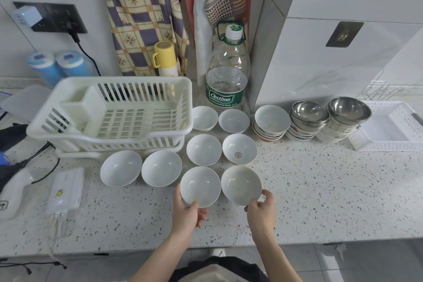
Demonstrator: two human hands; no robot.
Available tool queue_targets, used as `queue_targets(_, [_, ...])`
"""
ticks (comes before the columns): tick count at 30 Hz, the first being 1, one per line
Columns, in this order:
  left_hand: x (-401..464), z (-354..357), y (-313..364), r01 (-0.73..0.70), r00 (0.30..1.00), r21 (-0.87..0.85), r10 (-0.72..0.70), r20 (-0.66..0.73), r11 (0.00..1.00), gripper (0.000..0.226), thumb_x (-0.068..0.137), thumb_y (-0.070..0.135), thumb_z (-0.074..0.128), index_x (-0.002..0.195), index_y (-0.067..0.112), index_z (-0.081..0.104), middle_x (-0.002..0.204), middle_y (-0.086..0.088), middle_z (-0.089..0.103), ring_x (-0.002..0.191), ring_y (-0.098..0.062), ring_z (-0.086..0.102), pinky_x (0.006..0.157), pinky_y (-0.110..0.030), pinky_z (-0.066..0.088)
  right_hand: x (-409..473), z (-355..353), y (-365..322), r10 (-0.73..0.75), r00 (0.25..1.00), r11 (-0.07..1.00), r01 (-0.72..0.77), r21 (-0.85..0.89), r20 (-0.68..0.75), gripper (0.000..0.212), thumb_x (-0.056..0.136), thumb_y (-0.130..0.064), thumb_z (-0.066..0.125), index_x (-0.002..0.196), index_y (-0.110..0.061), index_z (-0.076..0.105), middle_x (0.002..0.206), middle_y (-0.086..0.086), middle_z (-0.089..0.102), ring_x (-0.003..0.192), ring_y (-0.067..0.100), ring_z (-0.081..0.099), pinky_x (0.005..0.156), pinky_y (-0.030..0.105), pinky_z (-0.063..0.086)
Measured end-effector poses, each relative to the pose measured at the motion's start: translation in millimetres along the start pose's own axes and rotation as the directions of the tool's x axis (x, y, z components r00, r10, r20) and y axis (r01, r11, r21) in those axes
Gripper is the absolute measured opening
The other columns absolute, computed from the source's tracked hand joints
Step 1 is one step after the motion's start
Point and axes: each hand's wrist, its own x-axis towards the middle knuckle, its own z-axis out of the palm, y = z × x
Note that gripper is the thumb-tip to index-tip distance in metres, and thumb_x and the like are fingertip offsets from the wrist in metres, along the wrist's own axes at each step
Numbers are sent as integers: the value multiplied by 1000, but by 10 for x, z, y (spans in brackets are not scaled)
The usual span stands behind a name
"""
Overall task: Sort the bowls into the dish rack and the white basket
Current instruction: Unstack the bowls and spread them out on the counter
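Fingers: left hand (188,214) grips near-left white bowl (200,186) at its rim | right hand (261,209) grips neighbouring bowl (241,184) | dish rack (114,112) behind, empty.

A single wide-angle view looks forward and down from the person's head onto the speckled worktop (309,201), close enough that both forearms enter from the bottom edge. It faces the tiled back wall, with the dish rack (119,112) at left and the white basket (389,130) at far right. Straight lines bow toward the picture's edges.
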Motion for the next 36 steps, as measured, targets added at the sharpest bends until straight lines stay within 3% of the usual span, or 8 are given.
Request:
queue_targets(5, [19,16,18,-7,1000,-6,7,-8,1000,69,94,-3,45,140,48,34,90,-18,71,51,-12,62,39,-23,40,16,4,8,6,1000,1000,-6,-5,15,29,94,-12,45,120,-25,43,69,1,68,68,12,68,57,42,58])
queue_targets(16, [30,62,47,-26,999,-32,25,-36,999,66,96,-3,44,137,48,35,95,-22,69,47,-10,59,37,-22,36,22,-20,-18,13,999,1000,-13,13,49,30,95,-11,46,121,-25,41,77,6,69,65,13,68,49,29,45])
queue_targets(25, [74,97,36,-30,997,-54,26,-72,998,70,94,-3,44,139,50,34,83,-20,72,49,-13,60,38,-22,37,31,-45,-53,17,997,1000,-19,23,79,30,94,-11,45,118,-29,39,73,9,70,58,14,65,47,26,42])
queue_targets(36, [87,94,8,-15,999,-73,12,-46,997,66,96,4,48,137,54,33,74,-18,72,45,-13,54,38,-23,36,49,-40,-100,22,993,1000,-24,17,117,32,93,-11,45,122,-24,42,70,8,71,54,13,64,55,32,47])
